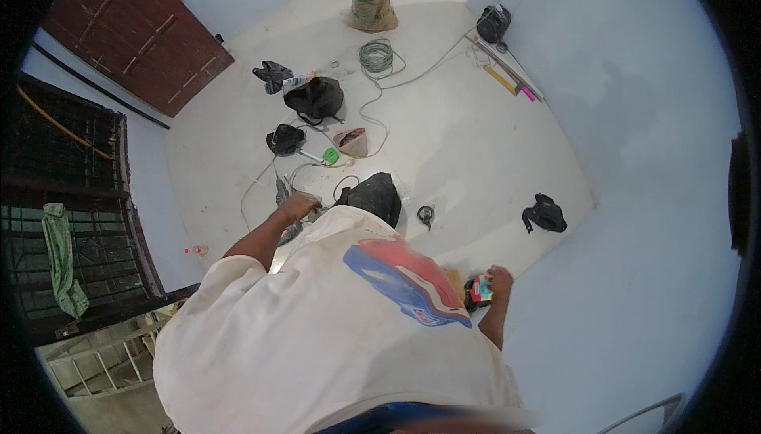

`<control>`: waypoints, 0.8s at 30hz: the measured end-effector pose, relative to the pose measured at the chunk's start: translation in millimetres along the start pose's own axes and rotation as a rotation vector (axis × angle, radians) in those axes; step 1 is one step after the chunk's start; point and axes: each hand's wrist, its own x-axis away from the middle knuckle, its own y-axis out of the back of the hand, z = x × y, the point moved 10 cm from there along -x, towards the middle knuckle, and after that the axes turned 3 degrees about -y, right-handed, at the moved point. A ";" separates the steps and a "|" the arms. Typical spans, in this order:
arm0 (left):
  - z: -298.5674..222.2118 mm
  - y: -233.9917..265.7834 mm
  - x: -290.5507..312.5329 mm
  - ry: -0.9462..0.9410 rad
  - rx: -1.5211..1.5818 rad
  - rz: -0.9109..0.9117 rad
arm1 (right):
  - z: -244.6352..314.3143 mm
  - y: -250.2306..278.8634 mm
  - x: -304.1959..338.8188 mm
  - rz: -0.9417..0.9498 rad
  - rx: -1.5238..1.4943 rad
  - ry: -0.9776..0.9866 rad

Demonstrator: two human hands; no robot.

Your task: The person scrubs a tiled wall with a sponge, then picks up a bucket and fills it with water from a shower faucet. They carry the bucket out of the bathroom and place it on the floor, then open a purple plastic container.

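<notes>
My left hand (300, 206) is low over the floor with its fingers bent together; what they hold, if anything, I cannot make out. Close beside it lie a dark grey object (290, 233), partly hidden by my arm, and a large black bag or cloth (376, 198). Out to the right, my right hand (499, 280) is closed round a small red and teal box (481, 290). Something black shows beside that box. My white printed shirt hides much of the floor between both arms.
An open black bag (315, 99), a coiled cable (376, 57) and a green tape measure (330, 156) lie ahead. A black roll (426, 214) and black pouch (545, 213) are to the right. Long tools (507, 77) lie along the right wall; a brown sack (372, 2) stands far off.
</notes>
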 end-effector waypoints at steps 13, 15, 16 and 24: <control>130.5 -31.0 -224.5 0.153 -0.022 0.207 | 251.3 37.9 -133.0 -0.052 0.189 0.039; 139.7 25.6 -272.8 0.416 0.312 0.069 | 237.4 30.9 -183.5 -0.076 1.066 0.209; 164.5 29.7 -269.2 0.619 0.478 -0.012 | 271.6 5.0 -181.2 -0.109 1.030 0.382; 118.7 200.5 -457.0 0.268 0.215 -0.160 | 336.3 -48.8 -231.2 0.034 0.119 -0.170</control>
